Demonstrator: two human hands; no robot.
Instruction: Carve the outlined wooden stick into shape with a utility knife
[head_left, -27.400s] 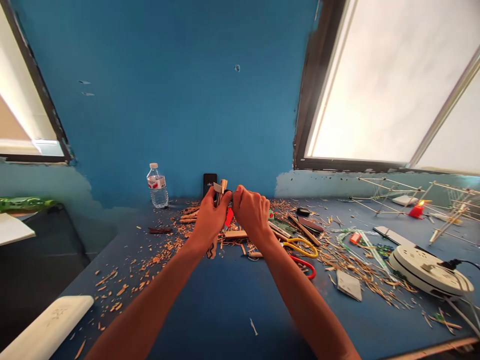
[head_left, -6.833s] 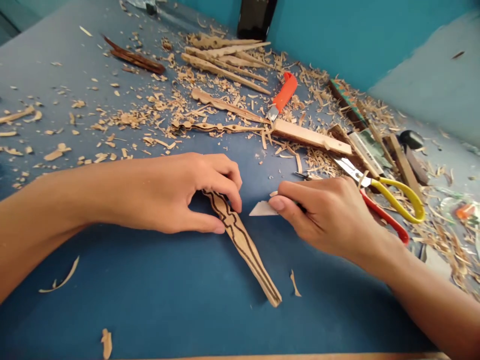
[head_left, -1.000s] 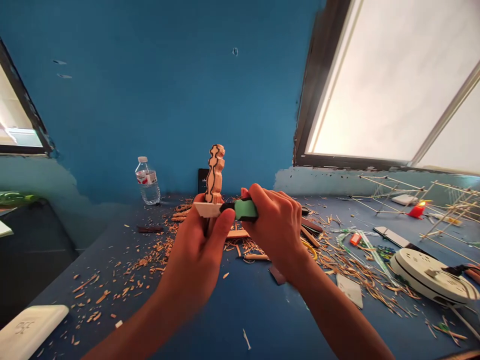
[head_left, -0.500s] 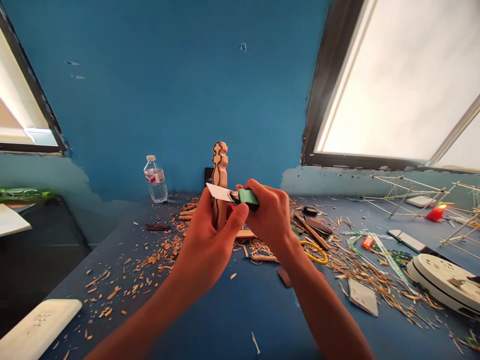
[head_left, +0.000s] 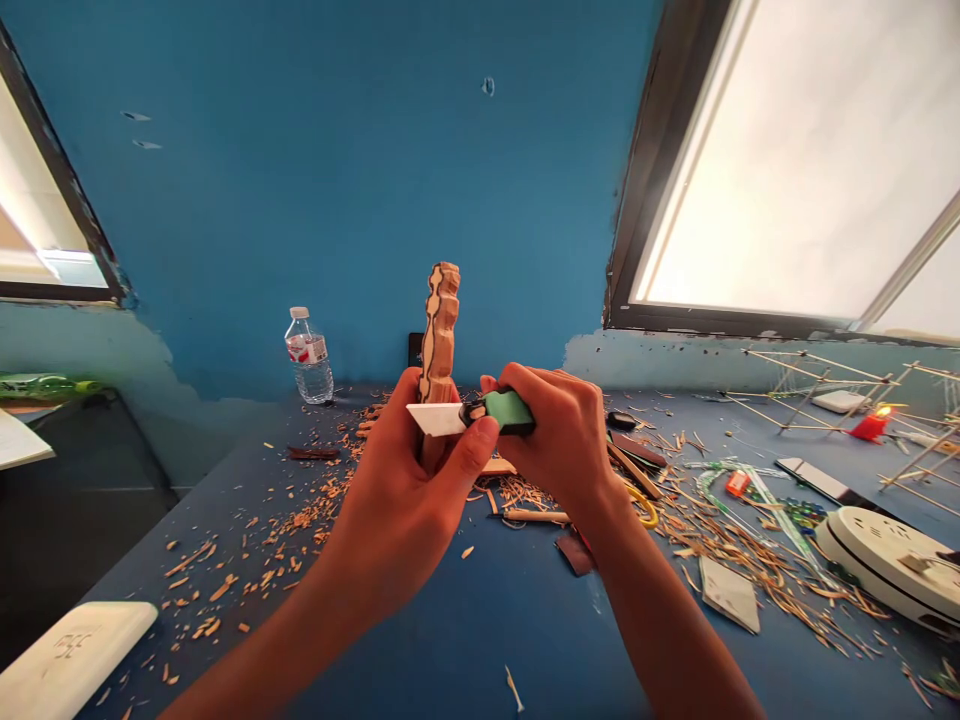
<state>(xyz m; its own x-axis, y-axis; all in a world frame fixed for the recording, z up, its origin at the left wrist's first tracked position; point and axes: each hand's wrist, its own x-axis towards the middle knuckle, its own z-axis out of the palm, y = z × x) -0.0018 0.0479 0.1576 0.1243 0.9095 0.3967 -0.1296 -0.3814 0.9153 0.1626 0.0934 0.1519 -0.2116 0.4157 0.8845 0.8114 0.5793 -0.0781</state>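
Observation:
My left hand [head_left: 409, 490] is wrapped round the lower part of a carved wooden stick [head_left: 441, 335], which stands nearly upright with notched, rounded bulges and a dark drawn outline along one side. In my right hand [head_left: 559, 430] is a utility knife [head_left: 510, 411] with a green and black handle. Its wide blade points left and crosses in front of the wood, low down near my left fingers. My left thumb presses close to the base of the blade. Whether the edge bites into the wood cannot be made out.
Wood shavings [head_left: 307, 520] litter the blue table. At the back left stands a water bottle [head_left: 309, 360]; a white device with a digital display [head_left: 75, 655] lies front left. To the right are a round white power strip [head_left: 889, 560], a lit red candle [head_left: 871, 425] and a thin stick frame [head_left: 817, 375].
The knife has come down the stick, toward my left hand. The stick has turned a little and risen slightly, showing more of its right side. Both hands keep their hold.

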